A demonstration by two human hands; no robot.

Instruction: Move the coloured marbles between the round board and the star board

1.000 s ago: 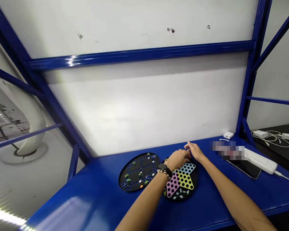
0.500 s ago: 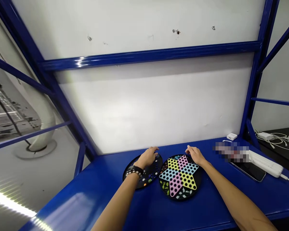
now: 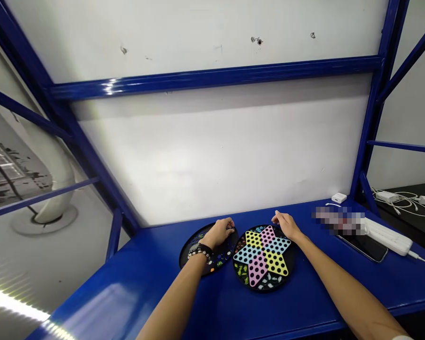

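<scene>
One hand, the left hand [image 3: 219, 232], is above the dark board [image 3: 184, 250], its fingers bent close together near the far right rim; whether they grip a piece, I cannot tell. The right hand [image 3: 286, 226], loosely curled, hangs by the far right edge of the star board [image 3: 262, 255], which lies just right of the dark board on the blue table [image 3: 216, 311].

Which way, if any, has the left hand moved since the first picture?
Yes: relative to the star board, the left hand moved left, above the black tray.
</scene>
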